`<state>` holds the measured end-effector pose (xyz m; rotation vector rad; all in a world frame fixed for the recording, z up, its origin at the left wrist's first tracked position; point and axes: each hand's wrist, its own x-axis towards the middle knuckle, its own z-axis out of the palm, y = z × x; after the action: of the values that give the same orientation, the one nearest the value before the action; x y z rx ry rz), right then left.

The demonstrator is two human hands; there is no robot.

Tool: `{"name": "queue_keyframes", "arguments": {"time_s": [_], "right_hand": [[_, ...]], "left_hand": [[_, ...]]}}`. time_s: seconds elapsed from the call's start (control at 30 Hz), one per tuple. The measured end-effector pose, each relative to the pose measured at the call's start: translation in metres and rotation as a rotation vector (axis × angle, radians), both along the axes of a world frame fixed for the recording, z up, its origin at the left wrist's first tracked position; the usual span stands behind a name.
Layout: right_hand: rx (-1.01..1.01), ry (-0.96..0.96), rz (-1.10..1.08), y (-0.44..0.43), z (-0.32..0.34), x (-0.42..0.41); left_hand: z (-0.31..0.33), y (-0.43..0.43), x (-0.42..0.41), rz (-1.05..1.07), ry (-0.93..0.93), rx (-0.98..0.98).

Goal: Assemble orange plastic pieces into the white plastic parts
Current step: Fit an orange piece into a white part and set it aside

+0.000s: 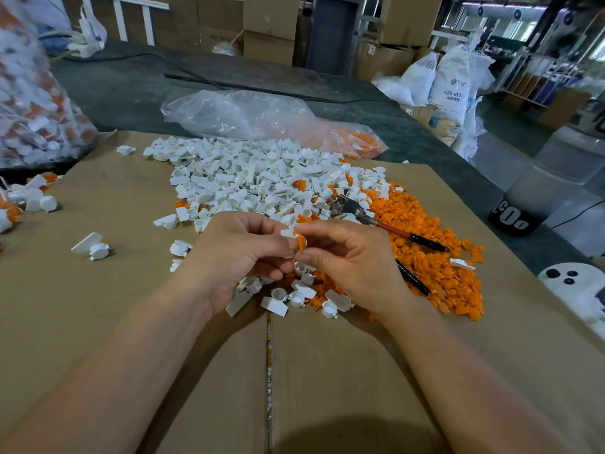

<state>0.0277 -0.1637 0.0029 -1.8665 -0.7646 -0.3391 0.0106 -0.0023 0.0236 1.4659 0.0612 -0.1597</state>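
At the far left a clear sack (29, 103) bulges with white parts that show orange inside, which I take to be finished work, and a small cluster of joined pieces (31, 198) lies at the left edge of the cardboard-covered table (327, 371), so a good share looks done already. Further in, a lone white part (91, 248) sits apart, and then comes the white heap (248, 178), broad and deep, all of it apparently not yet fitted. In front of that heap the left hand (235, 257) has its grip closed in a pinch on a single white part (288, 232), raised above the table. Touching it is one orange piece (300, 241), pinched in the grip of the right hand (353, 260). The two meet at the fingertips, but whether the orange piece is seated or only lined up is hidden by the fingers. To the right a pair of pliers (386, 224) lies across the stock, untouched, and beyond it spreads the orange heap (435, 257), also large. Judging by both heaps, this is one fitting among very many, with most of the loose stock on the table left to do.
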Motion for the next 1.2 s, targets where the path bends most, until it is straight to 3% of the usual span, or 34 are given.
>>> {"name": "queue_keyframes", "arguments": {"time_s": [0.23, 0.53, 0.67, 0.77, 0.9, 1.07, 1.2], "right_hand": [[0.005, 0.036, -0.039, 0.0, -0.002, 0.0], [-0.007, -0.087, -0.012, 0.0, 0.0, -0.001], [-0.073, 0.018, -0.049, -0.003, 0.005, -0.001], [-0.217, 0.126, -0.289, -0.013, 0.014, 0.007], [-0.58, 0.233, -0.617, -0.049, 0.021, 0.022], [-0.986, 0.574, -0.632, -0.074, 0.018, 0.03], [-0.973, 0.6, -0.652, -0.075, 0.015, 0.036]], "left_hand": [[0.001, -0.001, 0.0, 0.01, -0.007, -0.012], [0.0, -0.001, -0.002, 0.003, -0.017, 0.015], [0.0, -0.002, -0.002, 0.018, -0.017, -0.001], [0.0, -0.001, -0.001, 0.045, -0.015, -0.03], [-0.001, -0.001, 0.0, 0.06, -0.019, -0.053], [-0.001, 0.0, 0.0, 0.053, -0.017, -0.063], [-0.001, 0.0, -0.001, 0.051, -0.017, -0.076]]}}
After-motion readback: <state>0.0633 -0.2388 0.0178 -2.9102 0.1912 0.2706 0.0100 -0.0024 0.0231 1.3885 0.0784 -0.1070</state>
